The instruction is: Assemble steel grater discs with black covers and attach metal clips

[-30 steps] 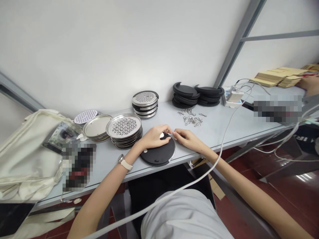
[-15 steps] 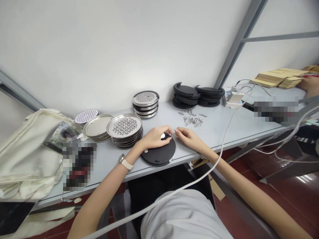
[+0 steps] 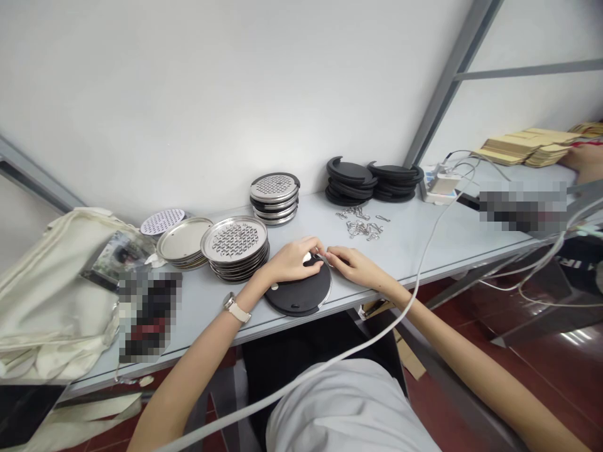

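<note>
A round grater in a black plastic cover (image 3: 301, 294) lies black side up near the table's front edge, with a thin metal rim showing at its right. My left hand (image 3: 296, 258) is closed on its far edge, fingers curled over the rim and thumb on top; a small white spot shows under the fingers. At the far right edge, close to the left fingertips, my right hand (image 3: 351, 265) is pinched; what it holds is too small and hidden to name. Small metal clips (image 3: 362, 230) lie loose beyond my hands.
Left of my hands stand a stack of metal graters (image 3: 235, 242) and a stack of plain metal discs (image 3: 184, 242). Farther back are black-rimmed graters (image 3: 274, 191) and black covers (image 3: 351, 179). A white cable (image 3: 377, 339) crosses in front of my right forearm. Another person's hand (image 3: 584, 160) is at far right.
My right hand has moved slightly left, its fingertips now at the grater's edge by my left fingers. A thin shiny piece between the hands earlier is now mostly hidden.
</note>
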The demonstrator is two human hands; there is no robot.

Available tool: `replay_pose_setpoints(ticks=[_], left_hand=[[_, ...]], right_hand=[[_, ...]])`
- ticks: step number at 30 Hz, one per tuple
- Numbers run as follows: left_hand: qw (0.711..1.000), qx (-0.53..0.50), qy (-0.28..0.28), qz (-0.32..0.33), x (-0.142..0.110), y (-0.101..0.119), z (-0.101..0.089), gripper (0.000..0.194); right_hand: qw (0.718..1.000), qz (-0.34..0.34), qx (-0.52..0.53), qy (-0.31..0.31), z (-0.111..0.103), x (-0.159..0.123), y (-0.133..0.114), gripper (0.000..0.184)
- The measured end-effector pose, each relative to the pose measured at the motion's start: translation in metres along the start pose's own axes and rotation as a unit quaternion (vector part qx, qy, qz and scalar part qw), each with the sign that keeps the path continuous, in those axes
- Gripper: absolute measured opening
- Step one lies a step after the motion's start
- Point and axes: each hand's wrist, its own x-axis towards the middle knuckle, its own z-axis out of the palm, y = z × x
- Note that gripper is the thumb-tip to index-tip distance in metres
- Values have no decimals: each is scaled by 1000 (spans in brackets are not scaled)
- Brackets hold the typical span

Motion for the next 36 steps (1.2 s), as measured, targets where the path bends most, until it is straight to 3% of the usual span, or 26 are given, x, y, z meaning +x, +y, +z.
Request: replay_pose_setpoints(ticks=[18,36], left_hand=[[1000,-7,-5,-1,0,1,0,14],[999,-20,-17,-32,-4,4,-3,14]], right_hand=[[999,-27,-41,5,2,-4,0,21],[1000,8,-18,-22,0,-4,-3,20]])
